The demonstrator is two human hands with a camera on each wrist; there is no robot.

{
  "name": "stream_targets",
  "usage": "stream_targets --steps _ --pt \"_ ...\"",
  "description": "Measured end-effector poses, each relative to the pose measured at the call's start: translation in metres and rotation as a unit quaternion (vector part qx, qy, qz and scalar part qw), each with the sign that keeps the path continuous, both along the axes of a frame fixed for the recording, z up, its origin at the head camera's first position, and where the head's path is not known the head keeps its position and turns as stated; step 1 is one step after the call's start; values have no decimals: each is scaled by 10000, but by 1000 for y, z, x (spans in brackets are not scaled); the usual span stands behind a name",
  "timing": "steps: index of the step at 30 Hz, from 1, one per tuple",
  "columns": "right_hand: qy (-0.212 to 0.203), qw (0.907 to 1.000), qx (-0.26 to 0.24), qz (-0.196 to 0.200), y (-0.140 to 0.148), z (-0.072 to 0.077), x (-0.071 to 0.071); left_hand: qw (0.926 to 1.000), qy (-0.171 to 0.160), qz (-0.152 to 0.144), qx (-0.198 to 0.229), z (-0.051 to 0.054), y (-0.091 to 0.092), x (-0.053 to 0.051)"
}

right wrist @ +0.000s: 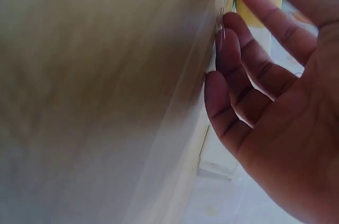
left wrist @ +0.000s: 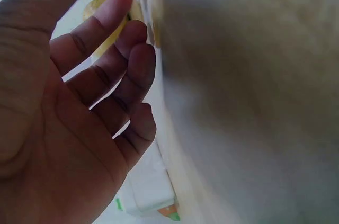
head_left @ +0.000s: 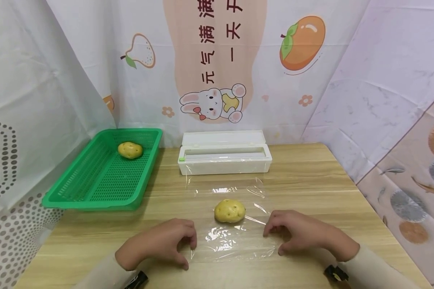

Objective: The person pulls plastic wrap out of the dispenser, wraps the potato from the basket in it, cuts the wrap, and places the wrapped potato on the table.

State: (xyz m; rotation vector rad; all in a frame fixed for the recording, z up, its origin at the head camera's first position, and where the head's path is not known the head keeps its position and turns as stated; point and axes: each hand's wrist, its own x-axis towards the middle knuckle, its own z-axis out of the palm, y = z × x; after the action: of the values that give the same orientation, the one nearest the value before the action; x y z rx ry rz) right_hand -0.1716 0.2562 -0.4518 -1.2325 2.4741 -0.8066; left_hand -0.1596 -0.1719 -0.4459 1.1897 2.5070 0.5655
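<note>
A yellow potato (head_left: 229, 211) lies on a sheet of clear cling film (head_left: 238, 249) spread over the wooden table. To the left of the film, my left hand (head_left: 168, 243) hovers low with its fingers loosely bent and nothing in them. My right hand (head_left: 300, 233) is at the film's right edge, fingers bent, thumb apart from them, holding nothing. In the right wrist view its fingertips (right wrist: 214, 89) come close to the film; whether they touch it I cannot tell. Behind the potato stands a white cling film dispenser box (head_left: 226, 164), its lid raised.
On the left, a green plastic basket (head_left: 139, 192) holds another potato (head_left: 130, 150). A printed white curtain (head_left: 137, 92) hangs behind the table (head_left: 304, 172), and more cloth stands along both sides.
</note>
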Motion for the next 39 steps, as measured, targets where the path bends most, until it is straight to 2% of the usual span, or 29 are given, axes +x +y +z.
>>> stream_targets --steps 6,16,22,31,34,39 --pt "156 9998 -110 -11 -4 -1 -1 9987 471 -202 38 -3 -2 1" --pt "446 9982 -382 100 -2 2 -3 9973 415 -420 437 1 -4 2" --pt "423 9980 -429 -170 -1 6 -3 9985 132 -104 516 7 -7 1" --pt "96 9978 -428 -498 -3 14 -6 9976 -198 303 592 13 -12 -3" --pt "33 9973 -426 -592 -3 15 -8 9970 -174 425 631 16 -12 -6" --pt "164 9959 -473 -753 -2 17 -11 9958 2 618 671 20 -13 -12"
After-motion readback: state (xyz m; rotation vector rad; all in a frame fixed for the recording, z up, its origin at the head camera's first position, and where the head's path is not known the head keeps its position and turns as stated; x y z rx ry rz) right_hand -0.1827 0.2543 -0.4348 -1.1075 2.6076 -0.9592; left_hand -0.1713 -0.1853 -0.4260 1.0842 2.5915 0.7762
